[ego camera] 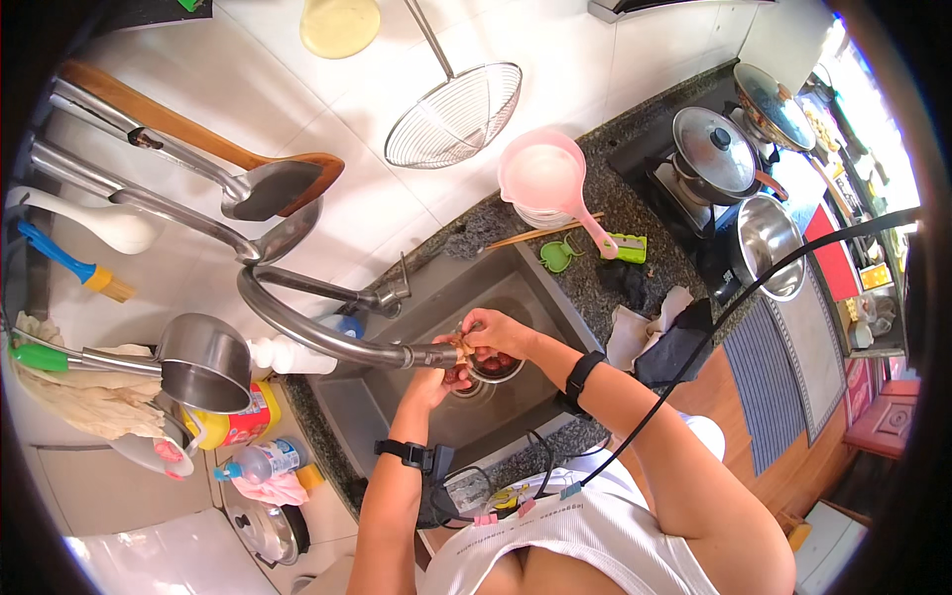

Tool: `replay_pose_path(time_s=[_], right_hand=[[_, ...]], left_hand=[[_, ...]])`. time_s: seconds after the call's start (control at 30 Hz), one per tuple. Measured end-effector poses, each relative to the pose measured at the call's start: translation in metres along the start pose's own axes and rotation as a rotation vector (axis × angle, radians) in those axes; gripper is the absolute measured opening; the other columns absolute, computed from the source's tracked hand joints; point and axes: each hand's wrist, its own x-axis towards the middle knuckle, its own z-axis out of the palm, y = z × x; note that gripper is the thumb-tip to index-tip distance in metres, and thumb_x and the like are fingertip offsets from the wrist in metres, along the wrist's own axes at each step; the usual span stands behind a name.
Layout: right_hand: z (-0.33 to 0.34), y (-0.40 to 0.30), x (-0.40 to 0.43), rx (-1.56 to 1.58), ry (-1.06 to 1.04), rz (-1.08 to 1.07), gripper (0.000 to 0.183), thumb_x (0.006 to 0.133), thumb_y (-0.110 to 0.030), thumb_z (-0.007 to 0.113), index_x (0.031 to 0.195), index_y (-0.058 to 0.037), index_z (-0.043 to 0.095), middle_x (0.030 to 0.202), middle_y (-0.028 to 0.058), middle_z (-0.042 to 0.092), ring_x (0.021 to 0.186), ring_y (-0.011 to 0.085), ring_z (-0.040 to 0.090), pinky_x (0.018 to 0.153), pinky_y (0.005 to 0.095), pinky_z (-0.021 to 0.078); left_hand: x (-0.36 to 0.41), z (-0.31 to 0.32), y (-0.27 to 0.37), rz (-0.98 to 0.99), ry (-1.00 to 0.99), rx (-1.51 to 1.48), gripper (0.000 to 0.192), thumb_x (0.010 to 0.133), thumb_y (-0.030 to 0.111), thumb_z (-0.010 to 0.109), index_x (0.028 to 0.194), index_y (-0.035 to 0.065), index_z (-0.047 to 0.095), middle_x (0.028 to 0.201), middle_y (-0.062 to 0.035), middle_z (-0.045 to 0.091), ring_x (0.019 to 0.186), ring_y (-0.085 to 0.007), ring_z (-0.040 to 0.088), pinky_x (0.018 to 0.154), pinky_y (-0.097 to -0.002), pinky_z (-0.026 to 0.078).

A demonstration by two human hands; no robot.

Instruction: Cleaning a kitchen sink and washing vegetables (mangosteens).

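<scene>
Both my hands meet over the grey sink (pixel 349 424), just beyond the end of the steel faucet spout (pixel 335 346). The fingers of my right hand (pixel 497 333) pinch a small tan, papery-looking food piece (pixel 464 348). My left hand (pixel 430 388) grips the same piece from the near side, its fingertips partly behind the spout. What exactly the piece is cannot be made out. Below my fingers, a small round metal bowl (pixel 513 376) holds several dark red, rounded food pieces (pixel 497 363). The sink drain (pixel 470 390) shows beside the bowl.
On the counter right of the sink are a pink ladle (pixel 547 175), chopsticks (pixel 535 234), a green peeler (pixel 631 248) and cloths (pixel 654 335). Farther right sit a lidded pot (pixel 718 152) and a steel bowl (pixel 773 245). Utensils and a saucepan (pixel 204 361) hang at left. A black cable (pixel 692 357) crosses my right arm.
</scene>
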Motion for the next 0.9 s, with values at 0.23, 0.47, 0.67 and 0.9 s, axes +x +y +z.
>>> replay_pose_path(time_s=[0.23, 0.47, 0.67, 0.9], right_hand=[[0.01, -0.019, -0.003, -0.392, 0.026, -0.115, 0.013, 0.07, -0.008, 0.055, 0.081, -0.003, 0.051, 0.073, 0.0065, 0.053, 0.067, 0.0159, 0.053, 0.055, 0.027, 0.045], [0.029, -0.008, -0.009, -0.926, 0.26, -0.497, 0.02, 0.063, -0.009, 0.054, 0.082, -0.0028, 0.057, 0.075, 0.0154, 0.055, 0.073, 0.0283, 0.053, 0.065, 0.034, 0.0428], [0.041, -0.009, -0.012, -0.929, 0.354, -0.46, 0.018, 0.063, -0.008, 0.053, 0.079, -0.0021, 0.057, 0.074, 0.014, 0.056, 0.07, 0.0292, 0.054, 0.062, 0.0349, 0.0432], [0.035, -0.001, -0.014, -0.751, 0.484, -0.459, 0.016, 0.061, -0.007, 0.056, 0.075, -0.0004, 0.056, 0.069, 0.0141, 0.056, 0.063, 0.025, 0.056, 0.058, 0.0304, 0.0439]], left_hand=[[0.011, -0.011, -0.013, 0.183, 0.004, 0.046, 0.029, 0.079, 0.021, 0.048, 0.102, 0.0033, 0.044, 0.073, -0.0075, 0.057, 0.053, -0.0112, 0.053, 0.047, -0.0227, 0.047], [0.013, -0.003, -0.017, 0.316, 0.233, 0.132, 0.015, 0.078, 0.014, 0.049, 0.086, 0.0022, 0.05, 0.065, -0.0079, 0.055, 0.049, -0.0123, 0.054, 0.043, -0.0216, 0.045], [0.013, -0.012, -0.019, 0.305, 0.2, 0.219, 0.017, 0.079, 0.023, 0.052, 0.078, 0.006, 0.05, 0.067, -0.0032, 0.053, 0.054, -0.011, 0.052, 0.046, -0.0228, 0.045], [0.009, 0.012, -0.011, 0.201, 0.166, 0.053, 0.018, 0.076, 0.018, 0.053, 0.088, 0.0069, 0.046, 0.074, -0.0051, 0.053, 0.055, -0.0117, 0.054, 0.046, -0.0212, 0.046]])
